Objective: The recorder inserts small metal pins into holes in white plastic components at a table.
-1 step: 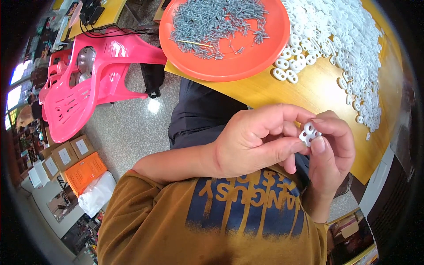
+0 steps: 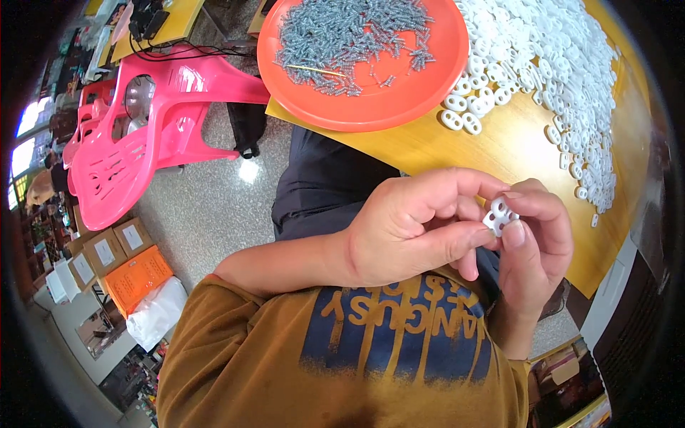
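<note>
In front of my chest, my left hand [image 2: 417, 232] and my right hand [image 2: 535, 246] meet at a small white plastic cord lock piece [image 2: 501, 214] with several holes. The left thumb presses the piece's near left side, and the left index finger reaches over its far side. On its right, the right thumb and index finger pinch it. Whether a spring sits inside it is hidden. Beyond my hands, a heap of similar white oval two-hole pieces [image 2: 528, 43] lies on the yellow table [image 2: 389, 151]. To their left, a red-orange plastic dish [image 2: 357, 114] holds many small metal springs [image 2: 335, 36].
A thin brass-coloured rod [image 2: 314, 70] rests on the springs. To the left, a pink plastic chair [image 2: 128, 160] stands on the speckled floor [image 2: 207, 185]. Cardboard boxes [image 2: 107, 251], an orange package [image 2: 139, 278] and a white bag [image 2: 158, 314] are at the lower left.
</note>
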A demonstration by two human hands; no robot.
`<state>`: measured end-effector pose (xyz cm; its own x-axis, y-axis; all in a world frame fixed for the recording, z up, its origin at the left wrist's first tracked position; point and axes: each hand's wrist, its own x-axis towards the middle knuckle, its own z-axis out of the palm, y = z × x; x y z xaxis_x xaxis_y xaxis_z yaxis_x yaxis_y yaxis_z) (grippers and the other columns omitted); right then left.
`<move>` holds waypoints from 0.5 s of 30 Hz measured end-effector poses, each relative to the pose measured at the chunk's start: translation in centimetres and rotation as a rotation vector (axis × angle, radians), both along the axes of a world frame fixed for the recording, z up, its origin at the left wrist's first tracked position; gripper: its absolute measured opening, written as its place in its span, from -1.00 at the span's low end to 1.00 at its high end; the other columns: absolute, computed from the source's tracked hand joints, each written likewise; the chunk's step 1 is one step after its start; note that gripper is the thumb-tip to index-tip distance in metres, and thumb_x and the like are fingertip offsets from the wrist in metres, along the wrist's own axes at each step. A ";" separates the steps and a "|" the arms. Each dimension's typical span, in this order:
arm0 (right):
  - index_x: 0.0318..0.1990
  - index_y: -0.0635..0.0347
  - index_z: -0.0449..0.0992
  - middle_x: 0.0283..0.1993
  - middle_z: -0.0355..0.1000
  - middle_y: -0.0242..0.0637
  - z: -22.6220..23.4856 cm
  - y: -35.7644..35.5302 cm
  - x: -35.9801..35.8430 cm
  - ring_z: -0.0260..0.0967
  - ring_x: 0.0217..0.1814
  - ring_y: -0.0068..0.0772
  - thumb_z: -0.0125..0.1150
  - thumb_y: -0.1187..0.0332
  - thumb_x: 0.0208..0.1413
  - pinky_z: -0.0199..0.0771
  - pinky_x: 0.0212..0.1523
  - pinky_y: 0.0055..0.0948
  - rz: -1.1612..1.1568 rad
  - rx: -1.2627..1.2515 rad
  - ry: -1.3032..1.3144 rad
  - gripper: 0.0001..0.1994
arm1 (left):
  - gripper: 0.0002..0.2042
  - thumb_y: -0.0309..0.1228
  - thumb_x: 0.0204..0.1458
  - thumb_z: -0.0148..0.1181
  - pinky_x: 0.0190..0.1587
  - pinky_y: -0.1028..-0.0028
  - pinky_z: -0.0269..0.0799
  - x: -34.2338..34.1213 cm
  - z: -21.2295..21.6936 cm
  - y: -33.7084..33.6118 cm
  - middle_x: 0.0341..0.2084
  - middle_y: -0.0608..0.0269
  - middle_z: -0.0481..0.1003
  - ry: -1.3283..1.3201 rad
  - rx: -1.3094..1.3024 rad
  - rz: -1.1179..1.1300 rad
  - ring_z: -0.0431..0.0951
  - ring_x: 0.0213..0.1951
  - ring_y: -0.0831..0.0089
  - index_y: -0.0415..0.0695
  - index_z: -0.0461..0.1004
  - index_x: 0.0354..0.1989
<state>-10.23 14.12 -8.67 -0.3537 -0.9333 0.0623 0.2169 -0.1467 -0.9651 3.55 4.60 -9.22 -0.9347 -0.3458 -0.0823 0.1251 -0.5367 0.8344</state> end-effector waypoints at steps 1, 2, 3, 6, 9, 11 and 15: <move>-0.23 0.38 0.34 -0.30 0.29 -0.22 0.0 0.0 0.0 0.20 -0.35 -0.58 -0.01 0.53 0.01 0.22 -0.33 -0.66 0.001 -0.001 0.000 -0.84 | -0.62 -0.63 0.05 -0.15 -0.38 0.61 0.41 0.0 0.1 0.0 -0.30 0.05 0.40 0.000 -0.001 0.001 0.49 -0.43 0.49 -0.28 0.05 0.08; -0.23 0.38 0.34 -0.30 0.28 -0.22 0.0 0.1 0.0 0.20 -0.35 -0.58 -0.01 0.53 0.01 0.22 -0.34 -0.66 0.005 -0.003 0.044 -0.83 | -0.63 -0.63 0.05 -0.15 -0.38 0.62 0.41 0.0 0.2 0.1 -0.30 0.05 0.40 -0.017 0.026 0.009 0.49 -0.42 0.49 -0.28 0.05 0.07; -0.22 0.38 0.34 -0.30 0.27 -0.22 0.0 0.1 0.0 0.20 -0.36 -0.58 0.00 0.53 0.00 0.22 -0.35 -0.67 0.009 -0.006 0.088 -0.83 | -0.63 -0.63 0.05 -0.16 -0.39 0.62 0.42 0.0 0.3 0.2 -0.29 0.05 0.40 -0.034 0.052 0.018 0.49 -0.42 0.49 -0.29 0.06 0.07; -0.22 0.39 0.33 -0.29 0.25 -0.22 0.2 0.1 0.1 0.19 -0.33 -0.56 0.04 0.52 -0.04 0.21 -0.33 -0.65 0.002 -0.013 0.108 -0.80 | -0.65 -0.64 0.05 -0.16 -0.40 0.63 0.43 0.0 0.2 0.3 -0.28 0.04 0.40 -0.015 0.088 0.009 0.49 -0.42 0.49 -0.29 0.07 0.05; -0.21 0.39 0.33 -0.28 0.24 -0.21 0.0 0.1 -0.1 0.18 -0.31 -0.53 0.08 0.52 -0.09 0.19 -0.29 -0.63 0.027 -0.063 0.146 -0.76 | -0.66 -0.64 0.05 -0.16 -0.40 0.62 0.44 0.0 0.2 0.4 -0.26 0.04 0.39 0.022 0.106 0.008 0.49 -0.42 0.49 -0.29 0.07 0.04; -0.21 0.39 0.33 -0.28 0.24 -0.21 0.0 0.2 -0.1 0.18 -0.30 -0.52 0.09 0.52 -0.11 0.18 -0.27 -0.62 0.039 -0.067 0.122 -0.75 | -0.65 -0.64 0.05 -0.17 -0.40 0.62 0.44 0.1 0.3 0.5 -0.25 0.03 0.39 0.029 0.095 0.009 0.50 -0.42 0.48 -0.29 0.07 0.04; -0.23 0.38 0.32 -0.29 0.24 -0.20 0.1 0.3 -0.1 0.18 -0.30 -0.51 0.10 0.54 -0.12 0.18 -0.27 -0.61 0.042 -0.066 0.084 -0.75 | -0.65 -0.65 0.05 -0.18 -0.39 0.62 0.44 0.2 0.3 0.4 -0.23 0.03 0.38 0.030 0.097 -0.020 0.50 -0.41 0.48 -0.28 0.06 0.05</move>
<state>-10.29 14.38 -8.52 -0.3050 -0.9402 0.1520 0.1428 -0.2030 -0.9687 3.77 5.02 -8.93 -0.9439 -0.3187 -0.0867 0.1373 -0.6173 0.7747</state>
